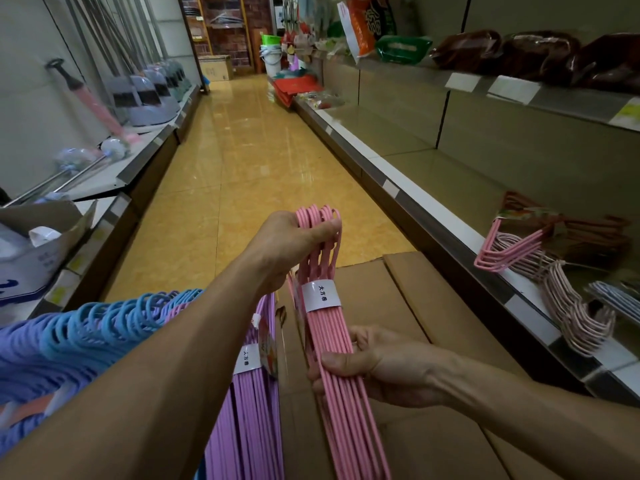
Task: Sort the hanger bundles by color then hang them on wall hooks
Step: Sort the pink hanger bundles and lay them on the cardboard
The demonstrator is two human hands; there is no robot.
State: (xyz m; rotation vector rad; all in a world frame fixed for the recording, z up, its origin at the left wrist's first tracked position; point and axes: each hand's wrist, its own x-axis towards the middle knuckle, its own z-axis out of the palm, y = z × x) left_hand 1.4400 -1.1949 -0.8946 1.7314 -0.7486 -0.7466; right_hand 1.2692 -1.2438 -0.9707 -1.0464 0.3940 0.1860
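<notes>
Both hands hold one pink hanger bundle (327, 306) above a closed cardboard box (398, 299) in a shop aisle. The left hand (287, 244) is closed around the hook ends at the top of the bundle, fingers wrapped over the stacked hooks; the right hand (374, 365) is closed around the straight bars lower down, thumb on the near side. A white paper band (320, 296) printed with characters binds the hangers between the two grips. A purple hanger bundle (249, 393) with its own band lies just left of the pink one, partly under the left forearm, and blue hangers (104, 327) are massed further left; what they rest on is not visible. On the lower shelf (415, 192) at right lie more pink hangers (502, 251) and paler ones (575, 320), well apart from the held bundle. No wall hook can be identified here. Judgement: the bundle looks light and stiff, thin coated wire or plastic, likely smooth enough for single hangers to slide within the band. The band appears to be the only binding, so holding the hooks together while supporting the bars, as now, seems the safest grip; lifting by the band alone risks tearing or fanning.
</notes>
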